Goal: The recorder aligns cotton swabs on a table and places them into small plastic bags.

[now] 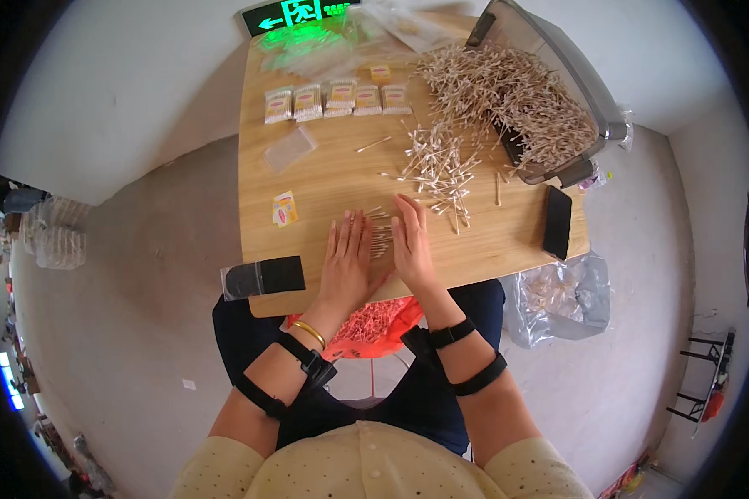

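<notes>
Both of my hands rest low at the near part of the wooden table (333,175), with a small row of cotton swabs (379,237) between them. My left hand (346,259) lies nearly flat along the left side of the swabs, fingers stretched out. On the other side, my right hand (413,246) has its fingers extended and touches or nearly touches the swabs. Neither hand is wrapped round anything. A loose scatter of swabs (441,162) lies just beyond my right hand. Farther right, a large heap of swabs (520,104) spills from a tipped grey plastic bin (578,71).
Filled swab packs (341,98) line the far left, with clear bags (316,50) behind. Small yellow cards (285,209), a clear pouch (291,150) and a black flat item (281,275) lie left. A phone (558,223) lies right. A red bag (379,328) hangs below the near edge.
</notes>
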Demonstrator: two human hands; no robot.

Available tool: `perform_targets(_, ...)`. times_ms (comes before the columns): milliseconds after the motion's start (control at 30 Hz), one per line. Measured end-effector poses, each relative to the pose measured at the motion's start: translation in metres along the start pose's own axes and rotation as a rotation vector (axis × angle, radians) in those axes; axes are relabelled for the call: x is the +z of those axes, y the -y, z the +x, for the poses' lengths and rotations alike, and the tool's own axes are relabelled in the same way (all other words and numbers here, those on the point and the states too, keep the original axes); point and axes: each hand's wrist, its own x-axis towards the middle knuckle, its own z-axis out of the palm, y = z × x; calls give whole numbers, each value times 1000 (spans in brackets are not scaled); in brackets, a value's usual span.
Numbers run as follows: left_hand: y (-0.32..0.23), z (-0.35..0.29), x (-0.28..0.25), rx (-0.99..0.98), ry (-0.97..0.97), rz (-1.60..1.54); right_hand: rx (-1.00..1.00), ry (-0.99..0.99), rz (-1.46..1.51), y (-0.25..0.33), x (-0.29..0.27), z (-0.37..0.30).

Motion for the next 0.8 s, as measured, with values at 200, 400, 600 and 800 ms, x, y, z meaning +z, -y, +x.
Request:
perform_targets(200, 18, 10, 0, 3, 45, -3, -42, -18, 2, -4, 12, 7)
perform_targets(400, 36, 16, -6, 78, 129, -27, -25, -9, 16, -1, 11, 10)
perform_targets(600, 43, 10, -7, 145, 182, -78, -47, 13, 86, -4, 27, 16)
perform_targets(800, 41, 5, -9, 45, 45, -316, 34, 5, 168, -3, 18, 16)
